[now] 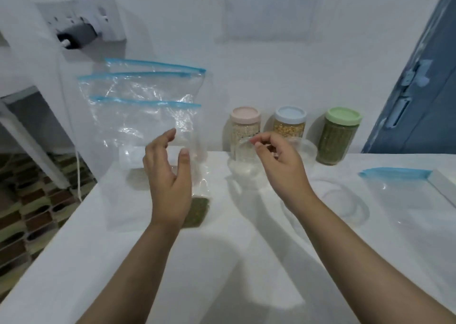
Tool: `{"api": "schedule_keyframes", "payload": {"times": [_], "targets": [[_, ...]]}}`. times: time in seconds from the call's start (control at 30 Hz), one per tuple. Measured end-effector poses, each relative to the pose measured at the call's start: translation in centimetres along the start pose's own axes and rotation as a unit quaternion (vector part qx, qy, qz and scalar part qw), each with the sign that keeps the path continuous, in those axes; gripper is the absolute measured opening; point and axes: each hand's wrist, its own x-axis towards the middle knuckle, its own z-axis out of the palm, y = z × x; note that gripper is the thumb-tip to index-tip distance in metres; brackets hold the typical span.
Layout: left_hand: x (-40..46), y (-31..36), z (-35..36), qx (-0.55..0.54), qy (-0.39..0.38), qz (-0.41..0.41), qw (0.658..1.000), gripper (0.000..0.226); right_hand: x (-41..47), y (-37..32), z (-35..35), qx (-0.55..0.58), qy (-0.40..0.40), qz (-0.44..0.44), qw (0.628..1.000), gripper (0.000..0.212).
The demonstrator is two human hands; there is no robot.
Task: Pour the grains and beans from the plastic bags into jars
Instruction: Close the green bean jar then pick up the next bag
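Observation:
Three clear zip bags (145, 116) with blue seals lean against the wall at the back left. One of them holds green grains (197, 211) at its bottom, just beside my left wrist. My left hand (169, 175) hovers open in front of these bags, fingers relaxed, touching none that I can see. Three filled jars stand by the wall: a pink-lidded jar (245, 124), a blue-lidded jar (290, 124) and a green-lidded jar (339, 136). My right hand (277, 163) hangs before the pink-lidded jar with loosely curled fingers, holding nothing visible.
A clear bowl (240, 168) stands under my right hand and another clear bowl (345, 205) sits to its right. A flat zip bag (404, 188) and a white box (444, 185) lie at the right edge of the white table (222, 262). The table's left edge drops to a tiled floor.

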Motion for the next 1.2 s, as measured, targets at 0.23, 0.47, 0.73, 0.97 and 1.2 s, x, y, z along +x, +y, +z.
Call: {"api": "schedule_keyframes", "payload": {"times": [0.23, 0.47, 0.73, 0.97, 1.2], "targets": [[3.8, -7.9, -6.1, 0.113, 0.024, -0.056, 0.992, 0.052, 0.9, 2.5, 12.1, -0.004, -0.018, 0.108, 0.994, 0.048], [5.5, -13.5, -9.3, 0.124, -0.019, -0.142, 0.982, 0.075, 0.9, 3.7, 16.6, 0.032, 0.001, 0.192, 0.981, 0.063], [6.4, -13.4, -10.2, -0.058, -0.020, -0.088, 0.994, 0.061, 0.3, 1.1, 16.0, 0.107, 0.108, 0.062, 0.986, 0.075], [8.4, -9.5, -8.8, -0.133, -0.073, 0.001, 0.988, 0.058, 0.6, -1.4, 11.9, 0.128, 0.163, -0.043, 0.977, 0.080], [10.9, -8.0, -6.8, -0.093, -0.141, 0.097, 0.981, 0.054, 1.5, -2.6, 6.0, 0.039, 0.201, -0.050, 0.978, 0.053]]}}
